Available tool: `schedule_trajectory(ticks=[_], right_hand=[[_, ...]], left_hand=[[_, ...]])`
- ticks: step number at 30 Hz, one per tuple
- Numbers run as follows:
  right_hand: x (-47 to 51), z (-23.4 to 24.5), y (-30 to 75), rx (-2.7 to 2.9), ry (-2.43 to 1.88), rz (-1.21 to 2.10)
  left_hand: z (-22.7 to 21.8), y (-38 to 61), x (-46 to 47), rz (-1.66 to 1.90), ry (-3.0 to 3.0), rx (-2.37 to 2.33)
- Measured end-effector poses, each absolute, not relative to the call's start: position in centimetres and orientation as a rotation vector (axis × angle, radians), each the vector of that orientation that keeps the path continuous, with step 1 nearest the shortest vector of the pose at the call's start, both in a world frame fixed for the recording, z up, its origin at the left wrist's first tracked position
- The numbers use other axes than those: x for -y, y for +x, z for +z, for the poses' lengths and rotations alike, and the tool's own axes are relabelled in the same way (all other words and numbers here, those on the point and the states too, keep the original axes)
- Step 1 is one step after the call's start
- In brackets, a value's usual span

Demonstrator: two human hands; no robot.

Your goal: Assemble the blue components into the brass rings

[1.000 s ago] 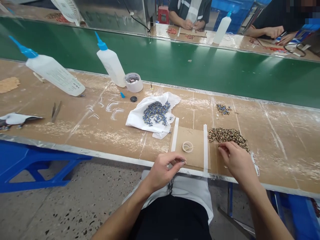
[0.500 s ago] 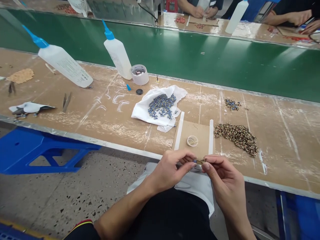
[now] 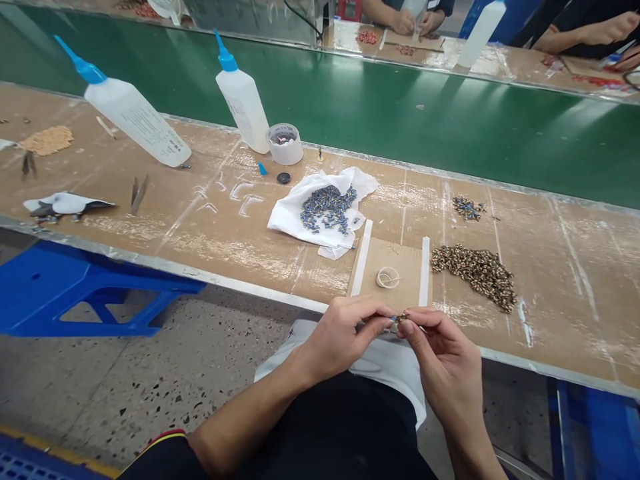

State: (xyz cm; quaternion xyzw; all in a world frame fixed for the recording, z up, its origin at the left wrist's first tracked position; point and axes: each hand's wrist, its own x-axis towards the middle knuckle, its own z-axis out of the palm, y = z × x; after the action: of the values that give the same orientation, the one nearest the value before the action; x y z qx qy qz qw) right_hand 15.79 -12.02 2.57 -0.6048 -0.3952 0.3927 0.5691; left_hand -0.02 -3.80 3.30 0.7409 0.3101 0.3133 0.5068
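Left hand (image 3: pixel 345 330) and right hand (image 3: pixel 440 347) pinch one tiny part (image 3: pixel 400 318) together at counter (image 3: pixel 225 233) edge. Brown-part pile (image 3: pixel 475 268) and blue-part heap (image 3: pixel 327 209) large; bulk looks undone.

A tiny brown-and-blue part (image 3: pixel 399 318) is pinched between the fingertips of the left hand (image 3: pixel 345 333) and the right hand (image 3: pixel 440 350), just over the table edge (image 3: pixel 280 297).

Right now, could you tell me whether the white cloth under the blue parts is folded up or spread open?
Spread open: the white cloth lies flat on the table, its edges rumpled, with the blue parts exposed on top.
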Motion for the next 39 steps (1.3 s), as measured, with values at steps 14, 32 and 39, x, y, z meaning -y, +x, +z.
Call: schedule_trajectory(ticks=[14,32,39], right_hand=[[11.9,2.9,15.1,1.007,-1.397,0.931],[11.7,2.8,15.6,1.162,-1.367,0.990],[11.6,2.4,15.3,1.128,-1.324,1.081]], left_hand=[[3.0,-0.1,3.5,0.947,1.994,-0.730],[5.2,-0.2,2.6,0.686,2.320,-0.680],[5.0,-0.5,3.0,0.627,2.245,-0.682]])
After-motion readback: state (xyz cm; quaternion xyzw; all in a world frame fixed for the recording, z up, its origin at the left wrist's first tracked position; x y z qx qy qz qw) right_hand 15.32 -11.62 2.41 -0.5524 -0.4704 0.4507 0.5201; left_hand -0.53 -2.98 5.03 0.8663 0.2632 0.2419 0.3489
